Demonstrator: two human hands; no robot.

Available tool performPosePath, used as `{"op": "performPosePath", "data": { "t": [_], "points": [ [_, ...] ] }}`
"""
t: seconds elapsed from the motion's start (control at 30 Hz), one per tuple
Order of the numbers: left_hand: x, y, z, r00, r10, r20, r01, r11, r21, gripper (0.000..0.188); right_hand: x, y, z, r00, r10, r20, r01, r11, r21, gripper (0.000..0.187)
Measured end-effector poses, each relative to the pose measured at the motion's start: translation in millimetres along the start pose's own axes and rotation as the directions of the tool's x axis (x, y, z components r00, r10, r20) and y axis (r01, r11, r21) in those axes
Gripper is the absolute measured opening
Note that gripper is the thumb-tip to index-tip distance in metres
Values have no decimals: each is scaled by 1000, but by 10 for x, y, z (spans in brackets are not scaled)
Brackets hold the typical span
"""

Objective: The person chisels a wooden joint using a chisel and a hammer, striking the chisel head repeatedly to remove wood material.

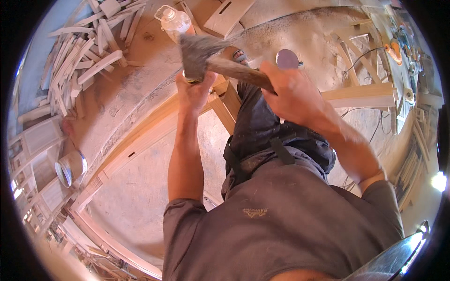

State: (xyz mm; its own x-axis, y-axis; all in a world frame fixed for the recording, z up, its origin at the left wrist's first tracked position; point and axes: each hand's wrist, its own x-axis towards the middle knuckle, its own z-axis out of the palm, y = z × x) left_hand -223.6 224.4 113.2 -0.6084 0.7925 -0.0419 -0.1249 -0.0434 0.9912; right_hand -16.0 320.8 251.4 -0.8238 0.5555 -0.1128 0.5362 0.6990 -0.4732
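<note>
Just beyond the person's knees, the right hand (290, 91) grips the wooden handle of a hatchet-like tool (227, 69), fingers wrapped firmly around its near end. The tool's broad grey head points left and is blurred, directly over the left hand (193, 91). That left hand is curled upright around a small yellow-ended piece (190, 80); the head hides most of it, so I cannot tell what it is, or whether the two touch. Below the hands, a pale wooden frame (140, 129) runs diagonally, with a short crosspiece (221, 111) beside the person's dark trousers (255, 110). Past the tool's head, a clear plastic bottle (176, 22) stands on the dusty floor (133, 86). A heap of wood offcuts (75, 61) lies to the left, and a round, greyish-purple disc (287, 59) sits just beyond the right hand.
</note>
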Motion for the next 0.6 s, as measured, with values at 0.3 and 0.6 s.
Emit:
{"op": "performPosePath", "data": {
  "t": [0.3,0.6],
  "points": [
    [271,151,355,957,-236,167,191,950,247,6,-713,694,484,679,672,296,-651,366,665,18],
    [324,791,-611,982,110,-151,-158,923,-350,51,-984,1031,671,541,762,356,-707,183,683,24]
  ]
}}
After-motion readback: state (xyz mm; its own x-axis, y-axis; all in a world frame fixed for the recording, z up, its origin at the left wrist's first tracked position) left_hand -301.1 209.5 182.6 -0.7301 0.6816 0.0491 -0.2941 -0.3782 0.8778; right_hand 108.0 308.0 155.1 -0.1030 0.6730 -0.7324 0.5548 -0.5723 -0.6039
